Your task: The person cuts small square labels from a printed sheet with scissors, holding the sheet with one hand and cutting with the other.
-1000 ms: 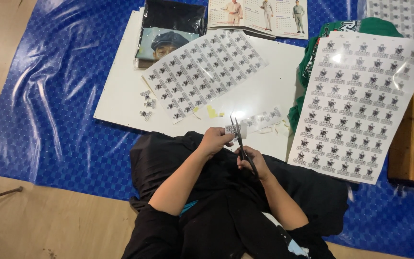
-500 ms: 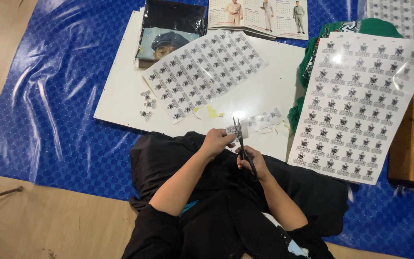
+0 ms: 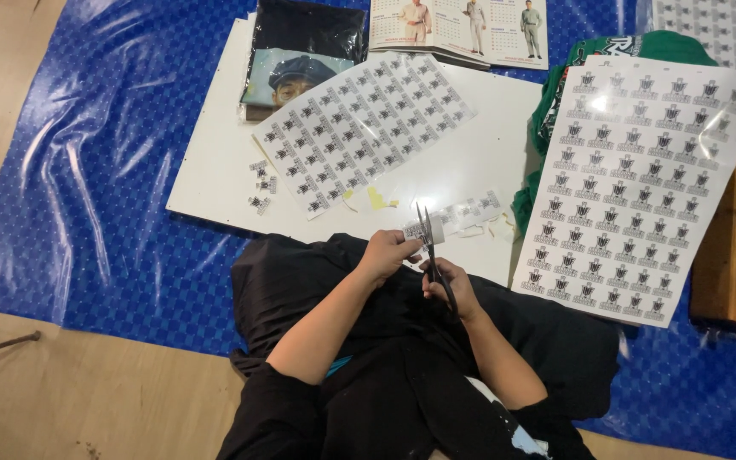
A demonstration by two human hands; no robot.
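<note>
Two bare forearms are stretched forward from a lap covered in black cloth, and the hands are brought together just at the near edge of a white board (image 3: 215, 183). The left hand (image 3: 388, 254) is curled, its fingers pinched on a small paper strip (image 3: 426, 232) printed with dark emblems. The right hand (image 3: 451, 290) is closed around the handles of a pair of scissors (image 3: 430, 247), whose blades are pointed away from the body and set narrowly apart at the strip, touching it.

A short row of cut stickers (image 3: 470, 209) is laid on the board just beyond the strip, with pale scraps beside it. Farther up the board a tilted rectangular sticker sheet (image 3: 364, 128) is spread, filled with rows of small black-and-white emblems; three loose cut pieces (image 3: 259, 183) are scattered at its left corner. A second, larger sheet (image 3: 641, 179) of the same emblems is laid to the right, partly over a green garment (image 3: 555, 111). At the top, a dark glossy package (image 3: 300, 51) with a portrait print is placed beside an open booklet (image 3: 462, 30) showing uniformed figures. A blue checked plastic sheet (image 3: 87, 170) is spread beneath everything, over a wooden floor (image 3: 61, 392).
</note>
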